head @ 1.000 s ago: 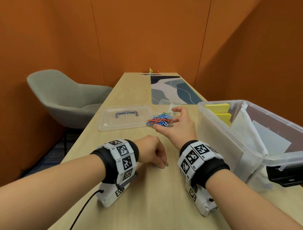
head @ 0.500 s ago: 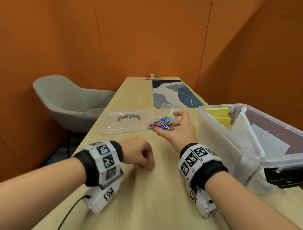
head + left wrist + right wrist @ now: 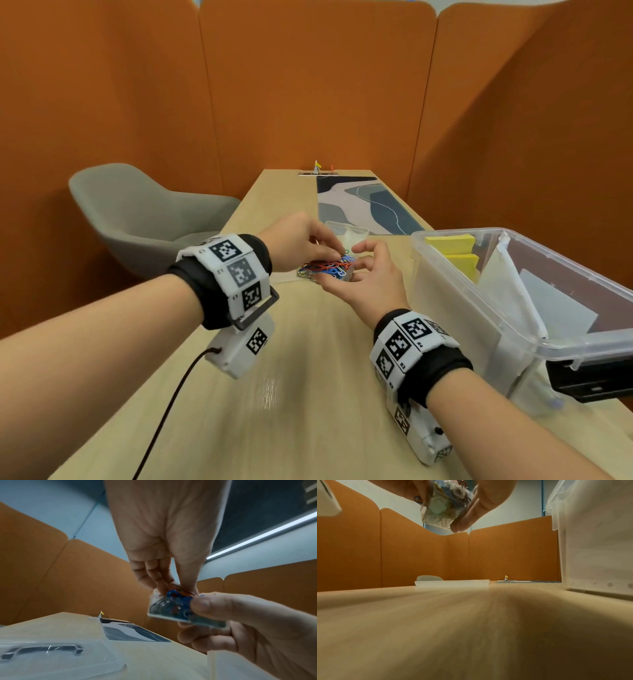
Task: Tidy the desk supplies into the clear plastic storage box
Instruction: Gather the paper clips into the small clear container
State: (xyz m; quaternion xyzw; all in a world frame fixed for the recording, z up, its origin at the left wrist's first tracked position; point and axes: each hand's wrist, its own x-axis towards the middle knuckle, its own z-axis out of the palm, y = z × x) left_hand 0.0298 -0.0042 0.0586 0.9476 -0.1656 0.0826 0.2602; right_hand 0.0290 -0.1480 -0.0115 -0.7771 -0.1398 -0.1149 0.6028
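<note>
1. Your right hand (image 3: pixel 368 284) holds a small clear plastic case heaped with coloured wire paper clips (image 3: pixel 329 268), lifted off the pale wooden table (image 3: pixel 308 411). In the left wrist view, your thumb is clamped on the near edge and your curled fingers (image 3: pixel 202 635) support it from below.
2. Your left hand (image 3: pixel 298 245) comes down from above, its fingertips (image 3: pixel 161 584) bunched and pinching into the top of the clip pile. It seems to be adding or pressing down a clip; which one, I cannot tell.
3. The case is thin, rigid and see-through. The clips are slim bent wire in red, blue and green, loosely tangled and likely to spill if you tilt it.
4. Just beyond your fingers lies a small clear lid (image 3: pixel 346 229), probably the case's, not yet fitted.
5. To the right of your right fingers stands the large clear plastic storage box (image 3: pixel 455 274), open. It already holds yellow sticky note pads (image 3: pixel 452 244) and white paper sheets (image 3: pixel 555 308).
6. To the left of your left fingers lies the flat clear box lid with a dark handle (image 3: pixel 42 650).
7. My judgement: partly done. Still left are closing the case, placing it in the box, then lidding the box.
</note>
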